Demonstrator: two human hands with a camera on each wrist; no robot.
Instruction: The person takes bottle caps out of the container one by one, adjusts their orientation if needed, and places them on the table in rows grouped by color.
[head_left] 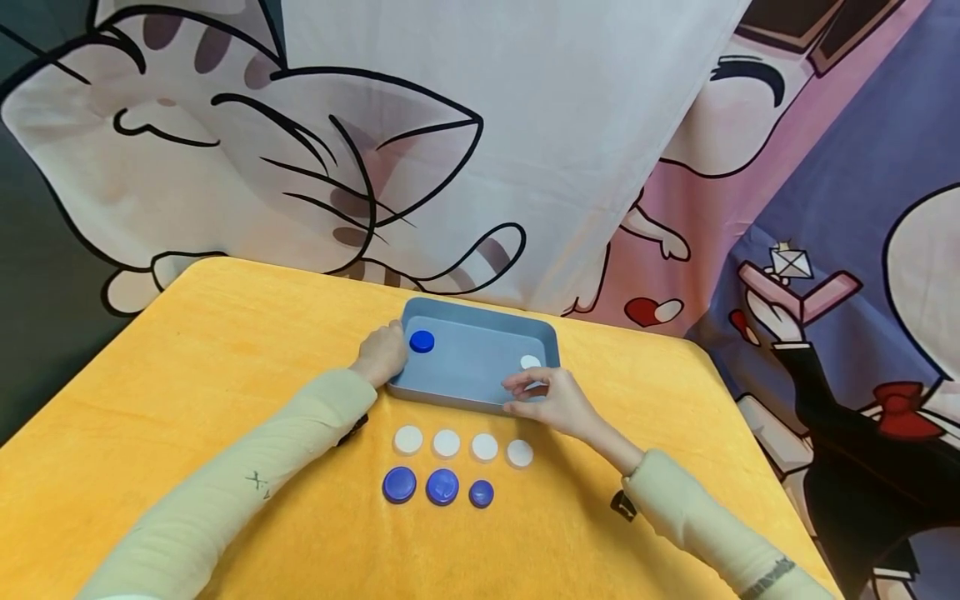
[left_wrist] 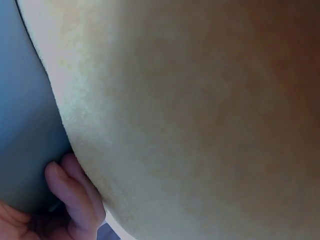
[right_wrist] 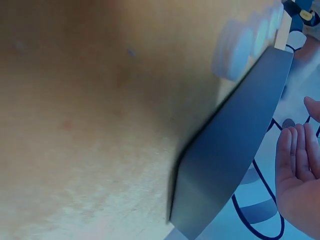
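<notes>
A shallow grey-blue tray (head_left: 472,354) rests on the yellow cloth. My left hand (head_left: 382,352) grips its left side, and in the left wrist view curled fingers (left_wrist: 75,192) lie against the tray wall. Inside, a dark blue cap (head_left: 422,342) sits near the left wall and a white cap (head_left: 530,362) near the right wall. Over the front right corner hovers my right hand (head_left: 553,402), fingers relaxed and nothing held, just in front of that white cap. The right wrist view shows its fingers (right_wrist: 292,150) extended beyond the tray's side.
In front of the tray lies a row of several white caps (head_left: 446,444). Nearer to me is a row of three blue caps (head_left: 442,487), the rightmost smaller. The yellow table (head_left: 262,333) meets a cartoon-printed curtain (head_left: 570,167) at its back edge.
</notes>
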